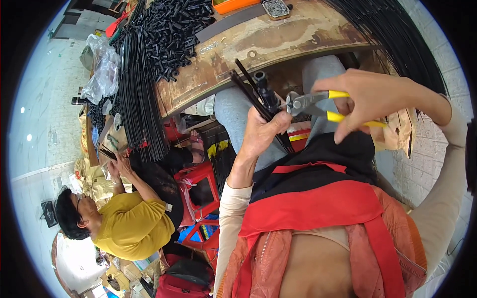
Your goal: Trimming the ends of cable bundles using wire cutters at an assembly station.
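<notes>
My left hand (259,135) is closed around a bundle of thin black rods (247,93), tilted up toward the bench. Black tubular fittings (269,97) stand in the same grip, one showing a round open end. In my right hand (380,94) is a pair of end-cutting pliers (309,105) with yellow handles. The handles are spread apart. Its metal head is right beside the fittings, by my left thumb; whether the jaws touch anything there I cannot tell. All of this is above my lap.
Beyond my knees runs a worn wooden bench (258,47) with a heap of short black tubes (171,35) and a small tray (276,9). Long black rods (136,94) overhang its left side; more rods (397,42) lie right. A co-worker (129,223) sits left, near red stools (198,193).
</notes>
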`<state>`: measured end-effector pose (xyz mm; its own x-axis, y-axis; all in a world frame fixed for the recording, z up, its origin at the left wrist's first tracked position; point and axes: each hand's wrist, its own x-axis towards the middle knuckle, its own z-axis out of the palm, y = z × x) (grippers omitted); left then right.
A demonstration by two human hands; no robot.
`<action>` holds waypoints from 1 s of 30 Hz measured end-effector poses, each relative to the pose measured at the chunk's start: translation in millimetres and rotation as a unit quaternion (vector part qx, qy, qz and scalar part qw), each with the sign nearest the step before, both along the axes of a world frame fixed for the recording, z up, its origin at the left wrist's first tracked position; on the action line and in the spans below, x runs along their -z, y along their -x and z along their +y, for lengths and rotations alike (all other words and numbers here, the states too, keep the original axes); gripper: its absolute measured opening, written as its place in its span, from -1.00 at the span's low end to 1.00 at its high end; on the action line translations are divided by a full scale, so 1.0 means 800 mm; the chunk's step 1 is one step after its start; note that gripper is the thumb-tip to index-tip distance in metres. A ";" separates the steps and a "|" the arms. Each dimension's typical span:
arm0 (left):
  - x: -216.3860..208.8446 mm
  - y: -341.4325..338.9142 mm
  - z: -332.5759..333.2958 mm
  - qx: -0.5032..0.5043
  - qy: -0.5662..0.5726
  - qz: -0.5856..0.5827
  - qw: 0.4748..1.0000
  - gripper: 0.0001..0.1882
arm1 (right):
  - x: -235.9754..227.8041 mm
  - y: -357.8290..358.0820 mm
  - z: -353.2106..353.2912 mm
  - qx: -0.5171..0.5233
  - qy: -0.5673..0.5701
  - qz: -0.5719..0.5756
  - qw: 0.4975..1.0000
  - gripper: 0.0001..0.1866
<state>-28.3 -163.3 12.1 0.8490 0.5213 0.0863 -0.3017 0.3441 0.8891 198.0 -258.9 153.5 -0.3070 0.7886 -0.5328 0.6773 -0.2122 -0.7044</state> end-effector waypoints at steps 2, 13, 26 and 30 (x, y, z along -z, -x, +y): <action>0.001 0.001 -0.001 0.030 -0.014 -0.017 0.999 -0.76 | 0.002 0.008 -0.005 0.015 0.013 -0.004 1.000 -0.44; -0.005 -0.002 -0.005 -0.059 0.004 0.017 0.998 -0.82 | 0.049 0.004 -0.014 -0.022 -0.377 -0.163 0.912 -0.42; -0.005 -0.013 -0.003 -0.109 0.022 0.042 0.993 -0.78 | 0.076 0.002 -0.018 -0.044 -0.519 -0.277 0.807 -0.57; -0.009 -0.001 0.003 -0.042 0.038 0.002 0.998 -0.56 | 0.015 0.009 -0.003 0.067 0.016 0.026 0.997 -0.49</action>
